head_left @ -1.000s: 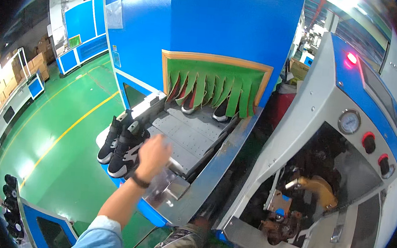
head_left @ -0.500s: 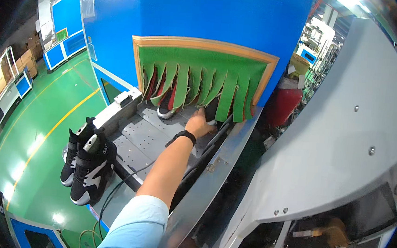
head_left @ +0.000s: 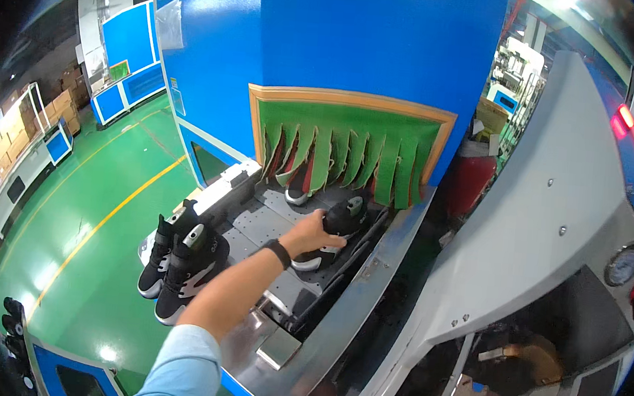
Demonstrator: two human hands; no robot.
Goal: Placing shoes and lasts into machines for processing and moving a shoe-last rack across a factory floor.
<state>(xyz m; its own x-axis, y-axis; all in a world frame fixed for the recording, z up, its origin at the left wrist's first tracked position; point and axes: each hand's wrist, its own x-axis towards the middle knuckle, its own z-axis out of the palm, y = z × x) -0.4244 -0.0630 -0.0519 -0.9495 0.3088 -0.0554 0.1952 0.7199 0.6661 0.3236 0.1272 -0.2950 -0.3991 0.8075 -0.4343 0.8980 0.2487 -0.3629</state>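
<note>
My left hand (head_left: 309, 236) reaches in from the lower left and is closed around a black and white high-top shoe (head_left: 346, 217). Its white toe points toward me, and part of its side is hidden behind my fingers. The shoe is over the perforated grey conveyor (head_left: 251, 225), just in front of the green strip curtain (head_left: 349, 119). Beside it, a second shoe (head_left: 298, 193) pokes out from under the strips, its upper mostly covered. A pair of matching black shoes (head_left: 191, 266) stands on the left side of the conveyor's near end. My right hand is out of view.
A tall blue machine (head_left: 374, 39) with a wood-framed opening rises ahead. Along the conveyor's right side runs a metal edge (head_left: 370, 277). A large grey machine (head_left: 494, 212) stands close on the right. Green floor (head_left: 102, 181) with yellow lines lies left.
My left hand has drawn the held shoe out from the curtain toward me, so most of it now shows. The view has shifted, and the other shoe still sits at the strips.
</note>
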